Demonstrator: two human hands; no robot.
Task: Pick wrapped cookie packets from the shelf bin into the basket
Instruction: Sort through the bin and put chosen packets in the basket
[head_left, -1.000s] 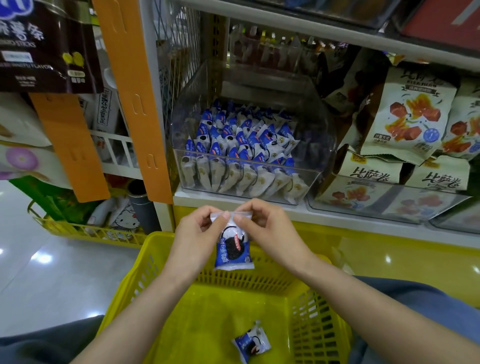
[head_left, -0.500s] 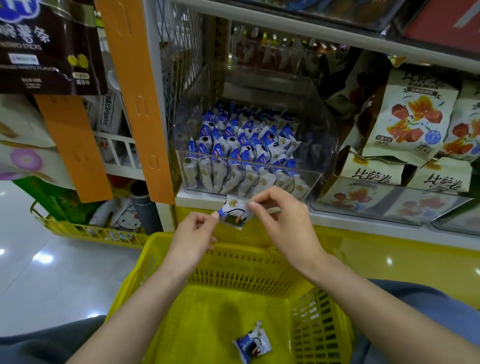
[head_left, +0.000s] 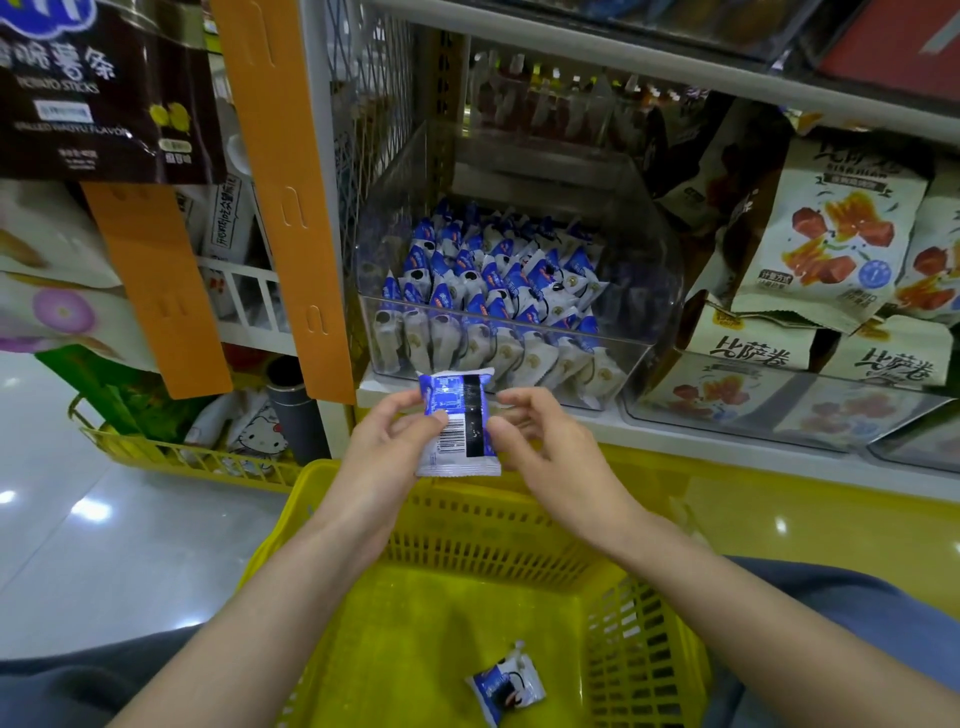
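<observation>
Held item: blue-and-white foil-wrapped cookie packet (head_left: 457, 423), upright, back face with barcode and black seam strip toward the camera; crimped top edge level with the shelf lip, bottom edge just above the basket's far rim.
Left hand (head_left: 395, 447): thumb and fingertips pinch the packet's left edge; remaining fingers curled behind it.
Right hand (head_left: 550, 452): fingers loosely curled, thumb tip at the packet's right edge, index finger apart from the top corner. Whether it has actual hold cannot be told.
Basket: yellow slotted plastic shopping basket (head_left: 467, 530), directly below both hands, mouth open upward; both forearms cross over its near side.
Basket contents: one matching wrapped packet (head_left: 506, 688) lying tilted on the floor of the basket, toward the right wall, not touching it.
Source bin: clear acrylic open-topped bin (head_left: 644, 291) on the white shelf edge (head_left: 701, 431); low front lip, taller side walls.
Bin stock: rows of blue-and-white cookie packets (head_left: 493, 280) standing packed, filling the left and centre; front row pressed against the lip.
Left boundary: orange plastic hanging strip (head_left: 283, 182) and wire mesh panel close beside the bin's left wall.
Right boundary: cream snack bags with red-orange print (head_left: 831, 244) leaning beside the bin's right wall.
Open room: a gap between the bin's front lip and the hands; glossy floor (head_left: 78, 545) to the left, with a second yellow basket (head_left: 182, 457) at the rack's foot.
</observation>
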